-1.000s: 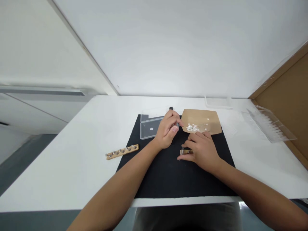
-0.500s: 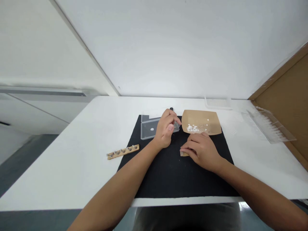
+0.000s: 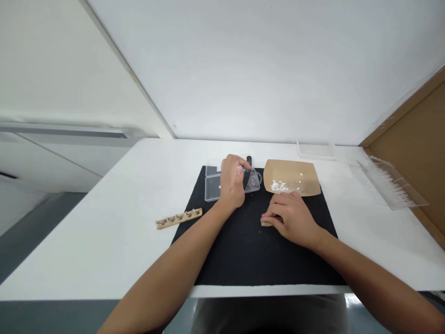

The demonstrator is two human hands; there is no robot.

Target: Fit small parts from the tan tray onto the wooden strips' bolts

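Observation:
My left hand (image 3: 232, 180) is over the clear plastic box (image 3: 212, 188), its thumb and fingers bent together near the box's right compartment, where small clear pieces (image 3: 253, 180) lie. What its fingertips hold, if anything, is too small to tell. On the black mat (image 3: 239, 250), my right hand (image 3: 290, 215) pinches a small wooden piece (image 3: 266, 223), mostly hidden under the fingers. Just behind that hand is a brown paper tray (image 3: 290, 167) with small white pieces (image 3: 278, 185) in it.
A wooden strip (image 3: 179, 218) with a row of metal pegs lies at the mat's left edge. A black-handled item (image 3: 249, 160) stands behind the box. Clear trays (image 3: 316, 150) (image 3: 392, 185) are at the back and right, near a brown panel (image 3: 417, 139).
My left hand has shifted slightly left and away from me, uncovering more of the box's right compartment. My right hand keeps its pinch in nearly the same place.

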